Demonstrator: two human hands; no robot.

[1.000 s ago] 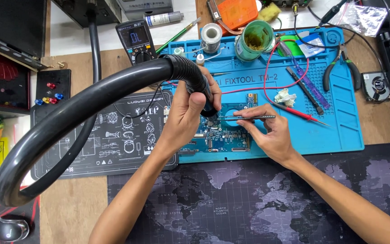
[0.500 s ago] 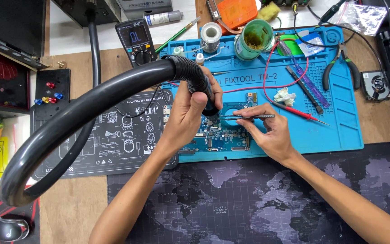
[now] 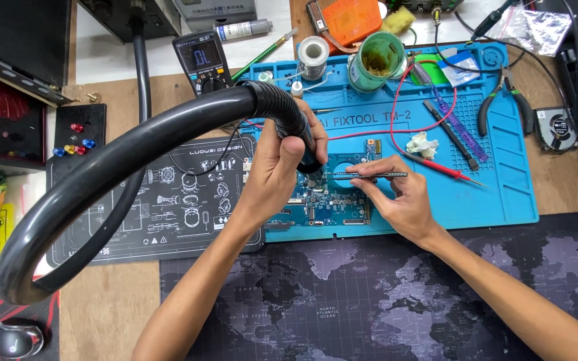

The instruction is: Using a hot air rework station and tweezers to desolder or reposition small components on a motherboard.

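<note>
A blue-green circuit board [image 3: 322, 204] lies on the blue work mat [image 3: 496, 194]. My left hand [image 3: 279, 170] grips the handle of a hot-air tool [image 3: 292, 124], whose thick black hose [image 3: 102, 174] arcs up and to the left. The nozzle points down at the board's upper middle. My right hand [image 3: 396, 194] holds slim tweezers [image 3: 369, 174] level, tips pointing left toward the spot under the nozzle. The nozzle's tip is hidden behind my left fingers.
A black multimeter [image 3: 202, 63] with red probe lead [image 3: 446, 167], a solder spool [image 3: 314, 53], a green tin [image 3: 377, 63], pliers [image 3: 503, 100] and a small fan [image 3: 556, 130] lie around the mat. A dark printed mat [image 3: 168, 200] lies left, a map desk pad [image 3: 342, 301] in front.
The view has shifted slightly. Both hands stay in place over the board, with the nozzle and tweezers held as before.
</note>
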